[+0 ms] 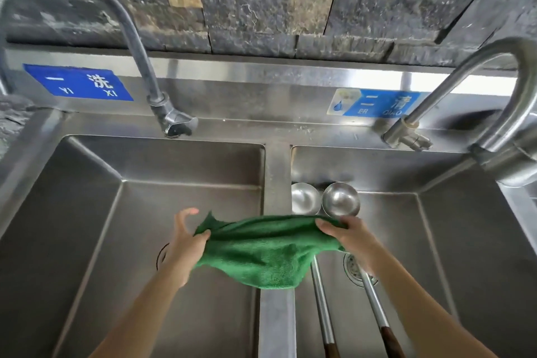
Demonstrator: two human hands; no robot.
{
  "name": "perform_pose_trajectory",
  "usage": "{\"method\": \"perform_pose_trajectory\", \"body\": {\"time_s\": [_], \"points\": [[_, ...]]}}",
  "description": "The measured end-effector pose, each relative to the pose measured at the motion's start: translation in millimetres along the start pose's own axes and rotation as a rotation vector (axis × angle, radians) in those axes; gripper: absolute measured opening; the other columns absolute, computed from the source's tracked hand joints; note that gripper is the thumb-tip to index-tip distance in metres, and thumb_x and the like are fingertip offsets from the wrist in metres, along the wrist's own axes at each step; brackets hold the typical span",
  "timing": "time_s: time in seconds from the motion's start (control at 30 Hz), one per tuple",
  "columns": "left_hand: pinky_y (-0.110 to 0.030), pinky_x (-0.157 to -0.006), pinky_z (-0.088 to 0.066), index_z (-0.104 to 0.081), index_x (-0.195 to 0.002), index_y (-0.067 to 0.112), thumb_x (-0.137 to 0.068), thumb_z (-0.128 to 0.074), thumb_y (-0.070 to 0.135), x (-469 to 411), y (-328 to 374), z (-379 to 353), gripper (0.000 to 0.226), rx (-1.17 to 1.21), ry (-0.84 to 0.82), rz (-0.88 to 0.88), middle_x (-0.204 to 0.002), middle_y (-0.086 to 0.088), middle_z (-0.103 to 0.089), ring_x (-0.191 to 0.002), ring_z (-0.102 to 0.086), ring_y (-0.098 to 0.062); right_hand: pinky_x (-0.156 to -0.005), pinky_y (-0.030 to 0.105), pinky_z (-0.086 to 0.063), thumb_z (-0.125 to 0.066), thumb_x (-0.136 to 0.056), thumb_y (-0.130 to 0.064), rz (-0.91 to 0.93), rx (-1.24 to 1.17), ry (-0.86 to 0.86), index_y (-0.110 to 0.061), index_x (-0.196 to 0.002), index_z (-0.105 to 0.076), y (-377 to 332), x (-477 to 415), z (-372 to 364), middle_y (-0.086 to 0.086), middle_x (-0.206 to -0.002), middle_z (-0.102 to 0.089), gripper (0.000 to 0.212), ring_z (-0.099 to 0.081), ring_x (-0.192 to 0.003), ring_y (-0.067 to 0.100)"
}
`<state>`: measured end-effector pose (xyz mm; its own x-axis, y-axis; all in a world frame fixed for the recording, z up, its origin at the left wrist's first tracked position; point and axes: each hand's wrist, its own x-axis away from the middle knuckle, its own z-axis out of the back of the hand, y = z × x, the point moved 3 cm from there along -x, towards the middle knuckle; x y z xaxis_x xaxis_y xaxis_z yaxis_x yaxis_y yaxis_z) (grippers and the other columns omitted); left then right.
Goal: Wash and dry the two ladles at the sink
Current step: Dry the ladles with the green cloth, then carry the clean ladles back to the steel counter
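Two steel ladles lie side by side in the right basin. The left ladle (pixel 304 198) and the right ladle (pixel 341 198) have their bowls toward the back wall and their dark-ended handles running toward me. A green cloth (pixel 261 250) is stretched over the divider between the basins. My left hand (pixel 186 237) pinches its left edge and my right hand (pixel 347 234) grips its right edge, just in front of the ladle bowls. The cloth hides part of both handles.
The double steel sink has a left basin (pixel 87 227) and a right basin (pixel 465 241), each with a drain. A left faucet (pixel 139 55) and a right faucet (pixel 494 102) arch over them, with no water seen running. Blue labels and a dark stone wall are behind.
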<state>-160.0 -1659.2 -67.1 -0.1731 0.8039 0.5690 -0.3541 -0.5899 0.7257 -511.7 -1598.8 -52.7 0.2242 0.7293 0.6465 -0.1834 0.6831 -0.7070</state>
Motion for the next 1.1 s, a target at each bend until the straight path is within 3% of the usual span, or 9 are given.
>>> {"method": "perform_pose_trajectory", "body": {"time_s": [0.1, 0.2, 0.3, 0.47, 0.6, 0.7, 0.87, 1.0, 1.1], "points": [[-0.036, -0.065, -0.048, -0.048, -0.121, 0.042, -0.095, -0.061, 0.009, -15.4, -27.9, -10.4, 0.044, 0.039, 0.104, 0.048, -0.097, 0.001, -0.057, -0.08, -0.059, -0.022, -0.082, 0.051, -0.064, -0.086, -0.064, -0.065, -0.047, -0.018, 0.097, -0.016, -0.092, -0.076, 23.0, -17.7, -24.5, 0.007, -0.088, -0.08, 0.057, -0.078, -0.085, 0.029], [-0.04, -0.065, -0.047, -0.052, -0.122, 0.033, -0.094, -0.063, 0.013, -23.2, -44.9, -33.6, 0.036, 0.004, 0.121, 0.089, -0.091, -0.008, -0.064, -0.075, -0.06, -0.028, -0.069, 0.031, -0.057, -0.068, -0.069, -0.084, -0.106, 0.131, 0.186, -0.024, -0.094, -0.074, 41.1, -29.0, -50.6, -0.005, -0.088, -0.077, 0.065, -0.075, -0.085, 0.018], [-0.04, -0.076, -0.053, -0.052, -0.128, 0.017, -0.093, -0.064, 0.008, -23.8, -55.6, -64.5, 0.038, 0.032, 0.064, 0.166, -0.101, -0.019, -0.071, -0.09, -0.067, -0.034, -0.066, 0.025, -0.049, -0.059, -0.092, -0.064, -0.111, 0.233, 0.157, -0.023, -0.106, -0.072, 52.1, -34.0, -78.8, -0.007, -0.093, -0.077, 0.045, -0.074, -0.095, 0.02], [-0.035, -0.069, -0.05, -0.055, -0.126, 0.003, -0.097, -0.059, 0.007, -22.2, -47.1, -86.5, 0.029, 0.028, 0.01, 0.153, -0.108, -0.021, -0.069, -0.084, -0.066, -0.032, -0.095, 0.033, -0.054, -0.054, -0.1, -0.036, -0.027, 0.379, 0.13, -0.021, -0.126, -0.065, 59.8, -28.2, -85.0, -0.004, -0.115, -0.078, 0.032, -0.072, -0.107, 0.023], [-0.041, -0.091, -0.052, -0.06, -0.123, 0.018, -0.097, -0.057, 0.023, -4.1, 3.4, -77.4, 0.027, -0.146, 0.157, -0.066, -0.105, -0.002, -0.072, -0.096, -0.068, -0.023, -0.093, 0.034, -0.057, -0.058, -0.1, -0.031, 0.049, 0.437, 0.223, -0.023, -0.128, -0.067, 65.1, -18.1, -45.4, -0.003, -0.114, -0.078, 0.03, -0.074, -0.105, 0.022], [-0.02, -0.074, -0.047, -0.059, -0.115, 0.026, -0.098, -0.055, 0.028, 34.1, 60.7, -89.7, 0.017, -0.181, 0.275, -0.394, -0.094, 0.013, -0.069, -0.081, -0.064, -0.002, -0.093, 0.032, -0.049, -0.063, -0.095, -0.023, 0.035, 0.437, 0.342, -0.019, -0.13, -0.066, 80.0, -2.2, -6.8, 0.005, -0.124, -0.071, 0.036, -0.065, -0.114, 0.029], [-0.016, -0.063, -0.05, -0.063, -0.101, 0.024, -0.094, -0.061, 0.015, 96.1, 105.7, -184.5, 0.012, -0.086, 0.004, -0.751, -0.087, 0.011, -0.069, -0.071, -0.066, -0.006, -0.101, 0.039, -0.042, -0.058, -0.096, -0.039, -0.242, 0.513, 0.231, -0.02, -0.144, -0.044, 131.7, 31.1, 39.8, 0.009, -0.132, -0.059, 0.054, -0.053, -0.125, 0.034], [-0.032, -0.088, -0.054, -0.062, -0.113, 0.023, -0.094, -0.056, 0.025, 104.8, 53.6, -287.7, 0.02, -0.319, -0.343, -0.361, -0.107, 0.007, -0.071, -0.094, -0.069, -0.011, -0.102, 0.036, -0.046, -0.047, -0.097, -0.063, -0.397, 0.29, 0.12, -0.02, -0.143, -0.052, 167.2, 55.5, 44.4, 0.006, -0.128, -0.069, 0.063, -0.061, -0.126, 0.032], [-0.034, -0.1, -0.047, -0.053, -0.127, 0.016, -0.096, -0.045, 0.03, 103.7, 4.8, -333.0, 0.035, -0.47, -0.456, -0.029, -0.131, -0.006, -0.061, -0.12, -0.058, -0.027, -0.088, 0.05, -0.061, -0.047, -0.098, -0.062, -0.431, 0.046, 0.057, -0.014, -0.108, -0.073, 177.3, 69.5, 37.2, 0.014, -0.094, -0.079, 0.055, -0.077, -0.086, 0.034]]}}
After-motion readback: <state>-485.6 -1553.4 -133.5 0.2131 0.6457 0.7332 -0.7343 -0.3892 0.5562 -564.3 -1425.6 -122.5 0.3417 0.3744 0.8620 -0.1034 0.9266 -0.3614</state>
